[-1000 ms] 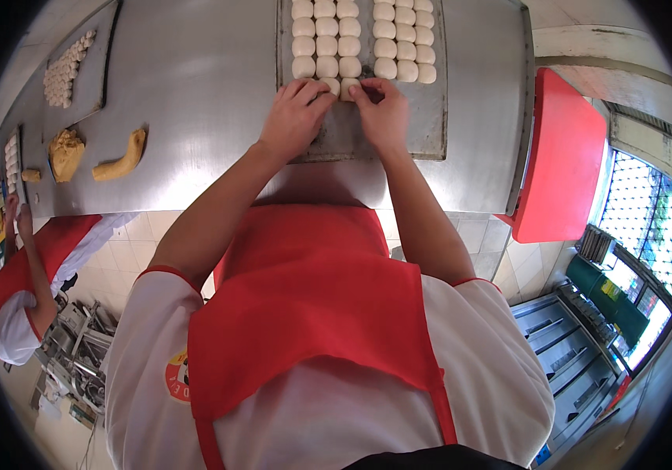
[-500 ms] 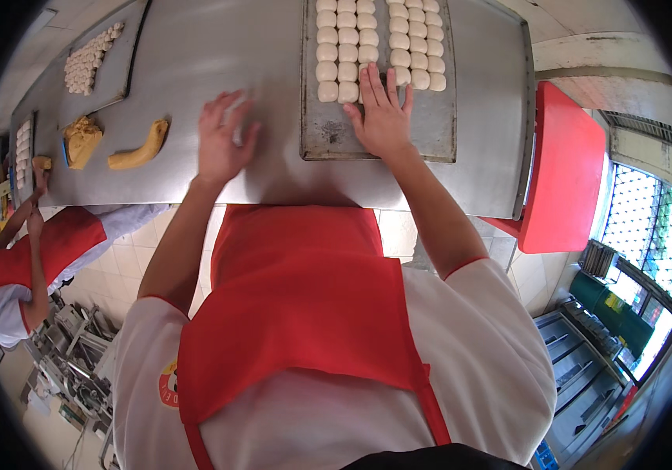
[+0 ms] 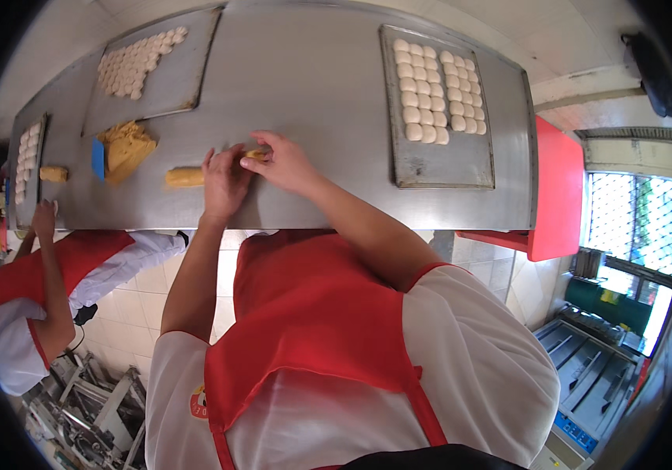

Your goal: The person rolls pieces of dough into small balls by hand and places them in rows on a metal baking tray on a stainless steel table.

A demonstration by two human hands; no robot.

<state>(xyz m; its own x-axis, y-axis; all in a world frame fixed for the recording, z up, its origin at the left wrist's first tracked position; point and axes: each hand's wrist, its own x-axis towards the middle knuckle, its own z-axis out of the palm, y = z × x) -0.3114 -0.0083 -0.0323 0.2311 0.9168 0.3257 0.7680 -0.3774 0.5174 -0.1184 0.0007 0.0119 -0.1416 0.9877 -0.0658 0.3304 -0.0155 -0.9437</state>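
Note:
My left hand [image 3: 224,180], fingers curled, grips the right part of a yellow dough roll [image 3: 184,176] on the steel table [image 3: 297,86]. Just right of it, my right hand [image 3: 277,160] pinches a small piece of yellow dough [image 3: 256,154] between thumb and fingers. Left of the roll lies a soft yellow dough mound [image 3: 126,150] with a blue flat piece, probably a scraper [image 3: 98,158], against it. A metal tray [image 3: 438,172] at the right holds rows of pale dough balls [image 3: 418,86].
A second tray [image 3: 171,102] of small dough balls lies at the back left; a narrow tray [image 3: 28,157] and short yellow log [image 3: 54,174] lie far left. A co-worker's hand [image 3: 44,215] is at the table's left edge. A red panel [image 3: 555,188] borders the right end.
Both hands have left the right tray and moved leftward to the yellow roll, closing on it. The view has shifted, and the co-worker's hands have moved lower.

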